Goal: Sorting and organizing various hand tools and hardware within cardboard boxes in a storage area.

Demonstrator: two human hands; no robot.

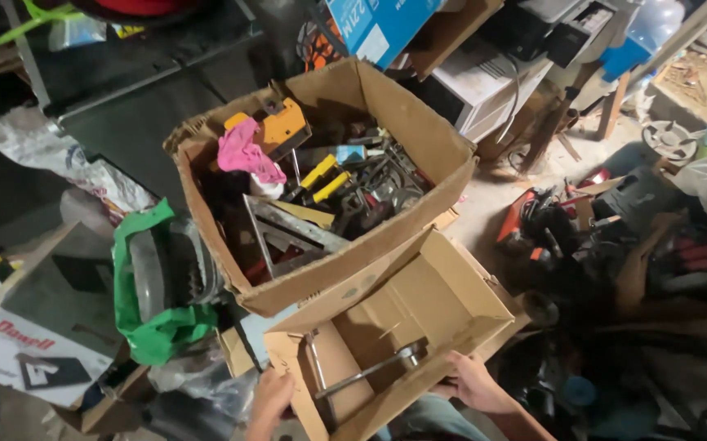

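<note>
While both hands grip the small open brown cardboard box [402, 327] at the bottom of the view, the left hand [270, 402] closes on its near corner at about seven o'clock with fingers curled together over the rim, and the right hand [474, 382] clamps the near long edge at about five o'clock, thumb on the outside and fingers tucked out of sight. Inside the small box lies a long silvery metal rod-shaped tool [367, 371], slanted across the floor with one end near the right hand. Touching the small box at twelve o'clock stands a larger, worn brown cardboard box [443, 151] crammed with tools: a grey metal set square [288, 233], yellow-handled pliers [321, 180], a crumpled pink rag [247, 153] and an orange power tool [284, 126]. At nine o'clock sits a grey machine wrapped in a green plastic bag [153, 286], and at three o'clock a heap of red and black power tools [549, 229] lies on the ground. I judge that the small box, held only by one side and looking tilted, could tip and let the metal tool slide out, or its thin flaps could buckle under the weight; its far edge may also catch on the big box.
</note>
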